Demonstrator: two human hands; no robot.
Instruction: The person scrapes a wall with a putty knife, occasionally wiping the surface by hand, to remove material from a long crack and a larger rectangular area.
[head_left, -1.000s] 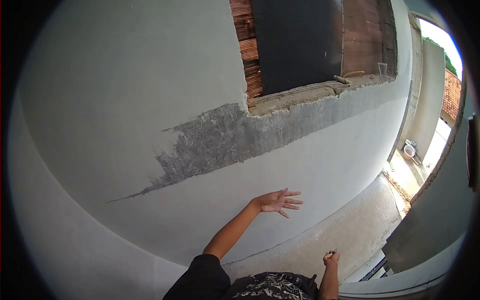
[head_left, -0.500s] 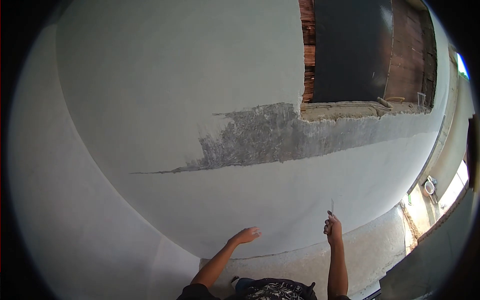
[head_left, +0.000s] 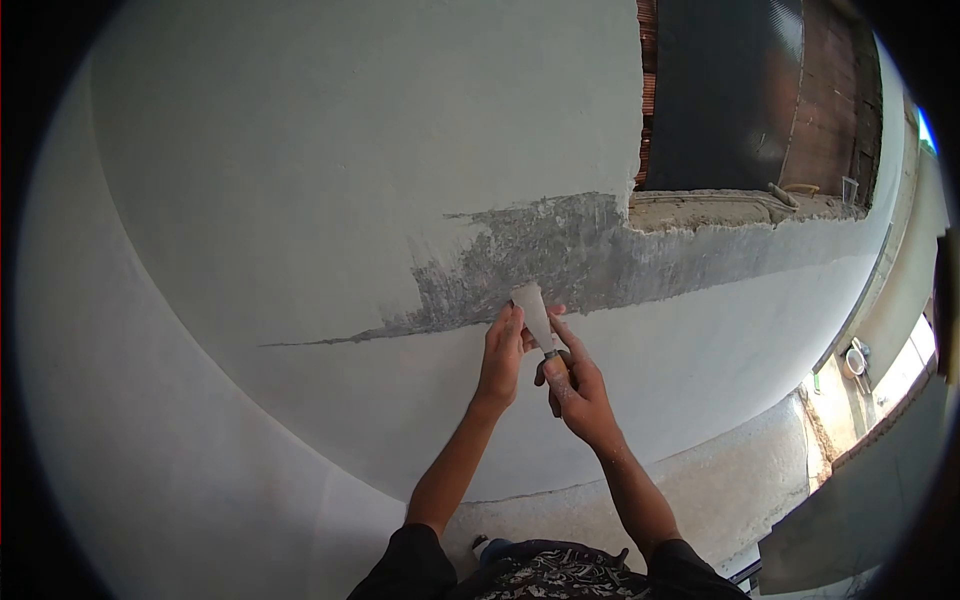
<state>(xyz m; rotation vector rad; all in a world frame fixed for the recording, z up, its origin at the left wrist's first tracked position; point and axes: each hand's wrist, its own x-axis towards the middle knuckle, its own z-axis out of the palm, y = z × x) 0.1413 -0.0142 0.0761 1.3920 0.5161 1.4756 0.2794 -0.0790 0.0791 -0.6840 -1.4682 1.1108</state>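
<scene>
My right hand (head_left: 580,390) is closed around the wooden handle of a putty knife (head_left: 537,318), its pale metal blade pointing up and tilted left. At the blade, my left hand (head_left: 502,362) has its thumb by the left edge and its fingers passing behind, partly hidden by the metal. Both hands are in front of the wall (head_left: 330,190), overlapping the lower edge of a rough dark grey patch (head_left: 540,240). Pale dust marks the right thumb and fingers.
Upper right is a rough-edged wall opening (head_left: 720,210) with a dark panel (head_left: 715,95) behind it. A small clear cup (head_left: 849,190) stands on its sill. A white bucket (head_left: 854,362) is on the ground far right. Another wall (head_left: 110,400) meets this one at left.
Both hands have risen from low and apart to meet before the grey patch. The putty knife has swung left with my right hand, and my left hand has come to its blade.
</scene>
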